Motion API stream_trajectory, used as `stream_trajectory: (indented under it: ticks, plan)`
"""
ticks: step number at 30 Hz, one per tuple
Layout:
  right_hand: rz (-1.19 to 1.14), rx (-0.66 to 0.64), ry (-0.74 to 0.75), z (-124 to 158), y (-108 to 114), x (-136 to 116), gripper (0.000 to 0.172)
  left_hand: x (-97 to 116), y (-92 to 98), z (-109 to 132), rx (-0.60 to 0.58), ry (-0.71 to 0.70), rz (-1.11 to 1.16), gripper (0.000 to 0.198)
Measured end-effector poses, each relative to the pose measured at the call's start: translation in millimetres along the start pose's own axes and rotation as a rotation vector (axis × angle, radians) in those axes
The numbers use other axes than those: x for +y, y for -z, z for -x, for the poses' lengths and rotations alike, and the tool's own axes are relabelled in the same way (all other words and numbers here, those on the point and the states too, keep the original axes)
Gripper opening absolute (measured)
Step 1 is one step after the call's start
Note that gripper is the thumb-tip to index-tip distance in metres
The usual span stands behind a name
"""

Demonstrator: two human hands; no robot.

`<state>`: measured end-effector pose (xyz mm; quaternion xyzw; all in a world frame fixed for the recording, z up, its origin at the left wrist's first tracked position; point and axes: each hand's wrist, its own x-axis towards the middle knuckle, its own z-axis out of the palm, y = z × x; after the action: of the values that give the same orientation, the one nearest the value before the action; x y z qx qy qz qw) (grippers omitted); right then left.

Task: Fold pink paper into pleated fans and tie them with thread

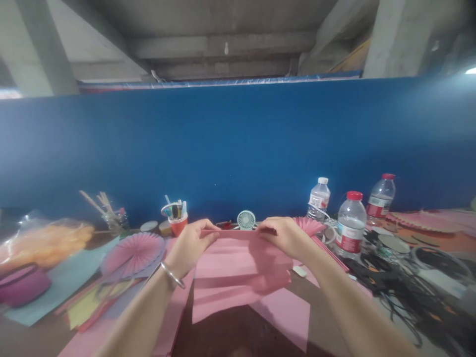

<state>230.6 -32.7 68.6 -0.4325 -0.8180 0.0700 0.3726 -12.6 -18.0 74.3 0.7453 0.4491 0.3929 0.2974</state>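
Both hands pinch the far edge of a folded pink paper sheet [238,272], left hand [191,245] and right hand [284,235] each shut in a grip on it, the sheet held just above the counter [230,332]. Behind stands a blue partition [238,144]. Three water bottles [350,223] with red-and-white labels, writing too blurred to read, stand right. A pink paper fan [132,253] lies left; a small white fan [246,219] sits beyond the hands.
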Motion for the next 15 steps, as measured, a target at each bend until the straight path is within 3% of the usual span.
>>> stream_trajectory:
  ticks: [4,7,15]
  plan:
    - [-0.059,0.003,-0.045,3,12,4,0.017,1,12.0,0,0.038,0.007,0.014,0.018]
    - [-0.149,0.005,-0.062,5,17,7,0.016,4,17.2,1,0.002,0.018,0.067,0.017]
    - [-0.386,0.08,-0.121,5,14,27,0.016,3,19.4,1,0.004,0.001,0.095,0.014]
